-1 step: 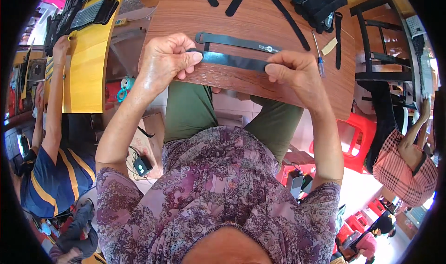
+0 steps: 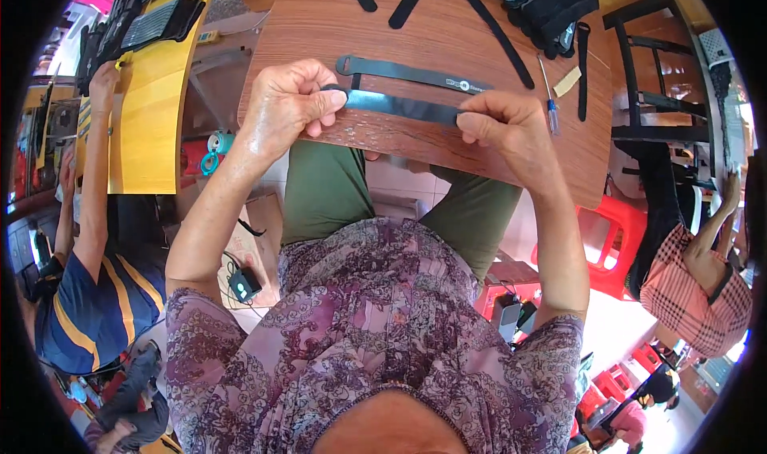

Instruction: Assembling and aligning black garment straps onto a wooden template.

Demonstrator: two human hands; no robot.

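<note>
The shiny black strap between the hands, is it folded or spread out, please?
Spread out: the flat, shiny black strap runs nearly straight from the left hand to the right hand; whether its gripped ends fold, I cannot tell.

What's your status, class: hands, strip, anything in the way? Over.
Left hand and right hand pinching opposite ends. Dark strip held lengthwise between them, over the wooden table. Second strip just beyond; nothing seen covering the held span.

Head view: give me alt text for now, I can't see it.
A person's left hand and right hand hold a dark strap nearly straight between them over a wooden table. Just beyond lies a grey strap; a screwdriver lies to the right.
</note>
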